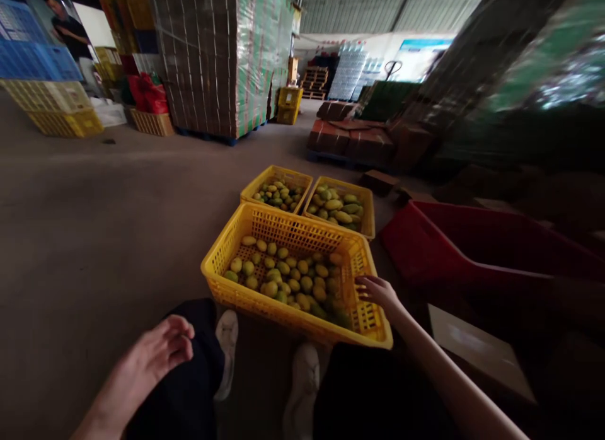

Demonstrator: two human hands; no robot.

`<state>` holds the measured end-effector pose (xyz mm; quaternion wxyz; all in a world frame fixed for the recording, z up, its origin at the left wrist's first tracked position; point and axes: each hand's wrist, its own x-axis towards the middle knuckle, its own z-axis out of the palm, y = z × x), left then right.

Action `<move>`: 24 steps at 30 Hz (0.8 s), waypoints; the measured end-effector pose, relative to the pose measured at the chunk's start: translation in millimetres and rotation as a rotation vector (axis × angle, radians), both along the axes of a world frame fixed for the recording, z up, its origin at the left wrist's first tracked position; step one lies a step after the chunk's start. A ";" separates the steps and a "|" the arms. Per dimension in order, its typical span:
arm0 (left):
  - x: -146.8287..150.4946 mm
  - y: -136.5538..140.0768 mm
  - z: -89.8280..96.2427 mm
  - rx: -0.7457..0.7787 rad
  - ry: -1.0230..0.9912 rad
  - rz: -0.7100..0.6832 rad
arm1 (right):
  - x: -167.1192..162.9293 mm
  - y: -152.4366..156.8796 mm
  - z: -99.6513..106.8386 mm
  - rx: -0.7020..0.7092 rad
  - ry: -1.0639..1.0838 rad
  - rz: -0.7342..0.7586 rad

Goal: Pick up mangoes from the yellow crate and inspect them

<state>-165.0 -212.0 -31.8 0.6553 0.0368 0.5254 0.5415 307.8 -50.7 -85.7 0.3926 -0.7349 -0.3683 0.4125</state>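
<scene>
In front of my feet stands a yellow plastic crate [288, 307] with slotted walls, its floor partly covered by yellow-green mangoes [283, 270]. My right hand [378, 293] reaches over the crate's right side, fingers stretched inward above the mangoes; whether it touches the wall I cannot tell. It holds no fruit. My left hand [158, 348] is in the air above my left knee, left of the crate, with loosely bent, parted fingers and nothing in them. Behind the crate are two smaller-looking yellow crates, one at left [243, 193] and one at right [371, 219], both with mangoes.
A red tub [425, 238] stands to the right, near a cardboard box [477, 345]. Wrapped stacks of boxes [203, 62] rise behind on a pallet. Stacked crates [42, 68] and a person [70, 33] are at the far left. Flat cartons [350, 137] lie further back.
</scene>
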 end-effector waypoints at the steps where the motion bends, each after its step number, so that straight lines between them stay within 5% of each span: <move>1: -7.5 6.2 8.3 0.000 0.056 0.001 | 6.5 -2.5 -16.0 -0.033 -0.132 0.034; 5: -21.0 55.7 4.9 0.102 0.258 -0.121 | 8.5 -3.1 -71.1 -0.039 -0.543 0.366; 8: -8.1 114.4 -26.6 0.212 0.456 -0.335 | -12.9 1.1 -102.8 -0.026 -0.676 0.633; 12: 32.7 209.5 -83.6 0.170 0.897 -0.769 | -33.1 6.6 -131.2 -0.107 -0.576 0.861; 14: 53.7 257.3 -114.7 0.222 1.351 -0.999 | -30.7 6.4 -139.5 -0.101 -0.539 0.874; 16: 70.5 299.3 -147.0 0.229 1.507 -1.052 | -23.8 3.7 -144.6 -0.076 -0.609 0.792; 20: 90.6 350.5 -212.7 0.195 1.563 -1.250 | -14.9 -5.1 -147.3 -0.107 -0.779 0.683; 24: 95.1 361.4 -263.1 0.091 1.560 -1.434 | -15.3 -12.9 -143.8 -0.048 -0.752 0.718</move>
